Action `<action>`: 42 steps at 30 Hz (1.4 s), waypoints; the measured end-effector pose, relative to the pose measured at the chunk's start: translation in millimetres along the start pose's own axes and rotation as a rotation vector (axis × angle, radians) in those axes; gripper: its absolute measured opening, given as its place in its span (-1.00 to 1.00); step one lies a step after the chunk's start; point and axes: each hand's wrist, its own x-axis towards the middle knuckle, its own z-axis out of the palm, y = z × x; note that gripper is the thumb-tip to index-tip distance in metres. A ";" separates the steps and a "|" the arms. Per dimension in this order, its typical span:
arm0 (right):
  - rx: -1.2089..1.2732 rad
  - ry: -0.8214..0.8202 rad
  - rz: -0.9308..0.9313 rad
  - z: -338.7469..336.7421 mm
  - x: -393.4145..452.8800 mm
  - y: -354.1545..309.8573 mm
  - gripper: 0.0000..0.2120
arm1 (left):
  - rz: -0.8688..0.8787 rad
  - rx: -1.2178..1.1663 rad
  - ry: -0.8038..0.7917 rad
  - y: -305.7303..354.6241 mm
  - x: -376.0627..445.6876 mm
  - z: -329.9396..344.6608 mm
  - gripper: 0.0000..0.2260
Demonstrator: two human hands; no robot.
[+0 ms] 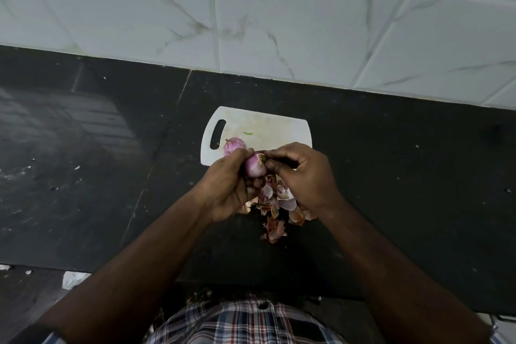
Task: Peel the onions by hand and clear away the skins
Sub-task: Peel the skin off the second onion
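pale purple onions (255, 168), a white cutting board (268, 126), orange-brown skins (279, 212), black table (391, 176), white grey-veined wall tiles (279, 22), plaid shirt (240, 321).

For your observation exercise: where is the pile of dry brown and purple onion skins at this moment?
In the head view, the pile of dry brown and purple onion skins lies on the black stone counter, just nearer than the white plastic cutting board, beneath both hands.

onions: 2, one held (254, 167), one on board (234, 145)
hands: 2, left (233, 190), right (303, 176), both on the held onion
boards: 1, white (268, 126)
skin piles: 1 (279, 207), loose pieces too jumbled to count
green scraps on board: 1 (248, 133)
counters: 1, black (391, 165)
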 end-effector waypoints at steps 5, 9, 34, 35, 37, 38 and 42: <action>-0.043 0.076 -0.083 2.5 -1.9 -2.3 -0.87 | 0.024 0.052 0.010 1.3 2.7 4.0 -0.78; -0.111 0.084 -0.051 6.7 1.6 -1.7 -0.89 | 0.027 0.120 0.004 0.9 3.0 2.4 -0.76; -0.014 0.181 0.248 39.8 2.3 -9.7 -0.93 | 0.054 0.159 0.069 4.4 3.5 -2.0 -0.74; 0.064 0.197 0.386 42.7 4.6 -9.7 -0.91 | 0.061 0.164 0.055 5.2 2.1 -1.7 -0.72; 0.169 0.244 0.548 35.1 11.3 -5.2 -0.85 | 0.072 0.182 0.015 6.3 -0.6 -2.2 -0.69; 0.176 0.212 0.537 26.7 13.3 -2.7 -0.84 | 0.078 0.191 0.008 6.9 -1.8 -4.3 -0.68; 0.010 -0.095 0.267 -4.0 11.1 -10.1 -0.74 | 0.098 0.208 0.001 12.7 -9.6 -2.8 -0.70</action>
